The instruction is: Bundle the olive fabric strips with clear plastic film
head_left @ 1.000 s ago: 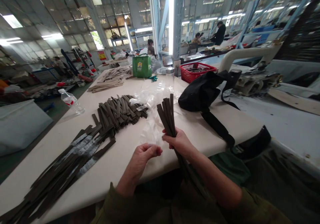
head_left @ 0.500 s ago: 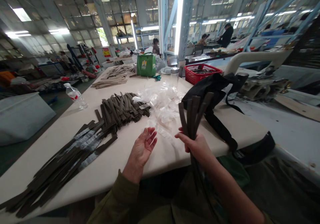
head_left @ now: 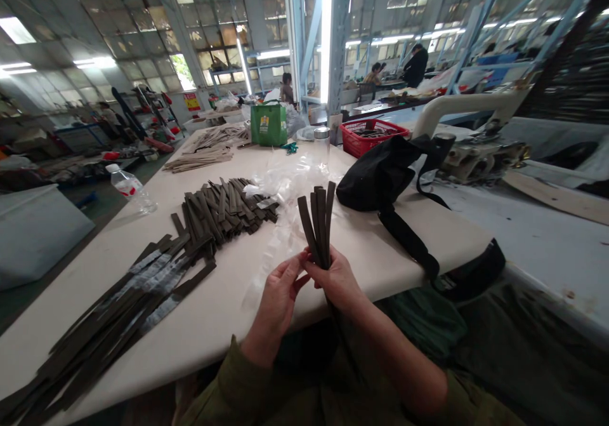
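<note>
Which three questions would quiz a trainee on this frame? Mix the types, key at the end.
1. Which hand is wrapped around the upright dark strips?
2. True or false: in the picture, the green bag is left of the red basket.
3. Fill in: the plastic bottle at the picture's left has a ____ cap.

Key: 1. The right hand. 2. True. 3. White.

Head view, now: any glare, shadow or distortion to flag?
Head view, centre: upright tube light blown out white. Head view, bottom: deep shadow below the table edge. Head view, upper left: windows lean, likely wide-angle distortion. Head view, middle: dark strips in the right hand readable.
</note>
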{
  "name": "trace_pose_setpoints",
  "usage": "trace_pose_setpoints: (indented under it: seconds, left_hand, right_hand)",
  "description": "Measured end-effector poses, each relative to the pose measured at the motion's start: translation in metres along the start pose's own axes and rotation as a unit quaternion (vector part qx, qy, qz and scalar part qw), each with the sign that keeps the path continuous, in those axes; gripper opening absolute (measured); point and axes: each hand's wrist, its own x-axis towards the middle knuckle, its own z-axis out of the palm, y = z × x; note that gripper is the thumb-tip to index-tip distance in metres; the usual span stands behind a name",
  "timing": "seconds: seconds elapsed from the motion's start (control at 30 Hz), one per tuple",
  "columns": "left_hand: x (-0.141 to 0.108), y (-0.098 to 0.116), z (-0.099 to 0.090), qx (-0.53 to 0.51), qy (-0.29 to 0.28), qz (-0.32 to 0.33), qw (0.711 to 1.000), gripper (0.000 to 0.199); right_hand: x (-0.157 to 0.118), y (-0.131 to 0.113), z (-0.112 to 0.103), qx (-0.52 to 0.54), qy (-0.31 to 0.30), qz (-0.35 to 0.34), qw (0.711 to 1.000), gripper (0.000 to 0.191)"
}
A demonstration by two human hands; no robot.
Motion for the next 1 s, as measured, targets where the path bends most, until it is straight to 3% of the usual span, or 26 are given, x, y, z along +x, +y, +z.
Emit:
trace_pose_setpoints:
  seconds: [0.17, 0.27, 0.4, 0.5, 0.67, 0.83, 1.0]
  left_hand:
    - [0.006, 0.001, -0.009, 0.194, 0.046, 0.055, 0.978, 0.028]
    - [0.011, 0.010, -0.017, 0.232, 0.066, 0.050, 0.969, 0.030]
    - [0.015, 0.024, -0.025, 0.111, 0.093, 0.019, 0.989, 0.029]
    - [0.016, 0.033, -0.026, -0.011, 0.111, -0.011, 0.994, 0.028]
    - [0.013, 0.042, -0.020, -0.107, 0.117, -0.009, 0.987, 0.027]
    - [0.009, 0.046, -0.016, -0.118, 0.101, 0.007, 0.988, 0.025]
    - [0.005, 0.045, -0.015, -0.105, 0.091, 0.004, 0.990, 0.026]
  right_hand:
    - [-0.002, -0.003, -0.009, -0.045, 0.000, -0.010, 0.999, 0.033]
    - [-0.004, -0.014, -0.025, -0.103, 0.004, -0.044, 0.994, 0.030]
    - [-0.009, -0.032, -0.054, -0.179, 0.014, -0.064, 0.982, 0.028]
    - [-0.021, -0.039, -0.065, -0.192, -0.047, -0.042, 0.979, 0.034]
    - [-0.048, -0.025, -0.054, -0.128, -0.156, 0.039, 0.979, 0.024]
    - [-0.061, -0.005, -0.039, -0.081, -0.156, 0.070, 0.982, 0.024]
    - [-0.061, 0.002, -0.037, -0.078, -0.159, 0.066, 0.982, 0.021]
